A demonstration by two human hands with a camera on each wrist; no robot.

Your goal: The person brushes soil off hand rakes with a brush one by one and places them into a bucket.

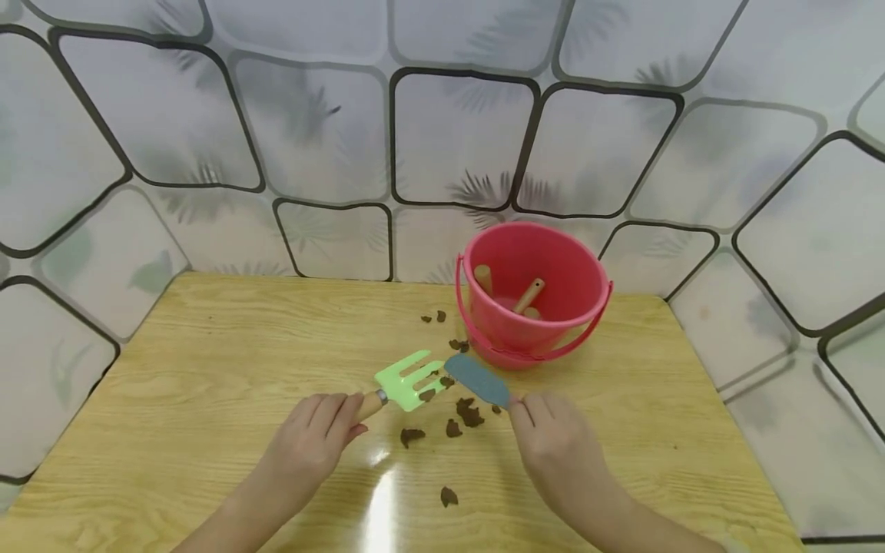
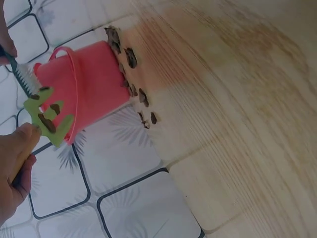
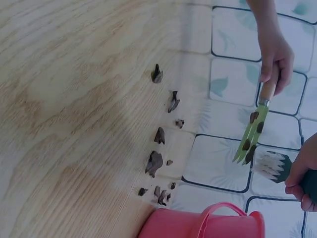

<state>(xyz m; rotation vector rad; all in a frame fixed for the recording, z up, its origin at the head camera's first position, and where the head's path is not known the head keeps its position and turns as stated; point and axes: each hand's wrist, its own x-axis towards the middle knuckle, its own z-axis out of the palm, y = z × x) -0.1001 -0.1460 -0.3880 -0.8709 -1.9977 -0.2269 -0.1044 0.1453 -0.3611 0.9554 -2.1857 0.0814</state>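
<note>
My left hand (image 1: pixel 313 436) grips the wooden handle of a light green hand fork (image 1: pixel 408 382). Several brown, crumpled scraps lie on its tines, as the right wrist view also shows. In my right hand (image 1: pixel 560 445) is a dark teal brush (image 1: pixel 478 380); its white bristles (image 3: pixel 270 164) are close to the fork's tips. Whether bristles and tines touch, I cannot tell. More brown scraps (image 1: pixel 469 412) are scattered on the wooden table below both tools. Just behind them stands a pink bucket (image 1: pixel 508 338), near the brush.
Inside the bucket are wooden handles (image 1: pixel 528 295), their other ends hidden. Its pink carrying handle (image 1: pixel 574 347) hangs down in front. The wooden table (image 1: pixel 228 346) meets a wall (image 1: pixel 332 146) with a stone-like pattern at the back and sides.
</note>
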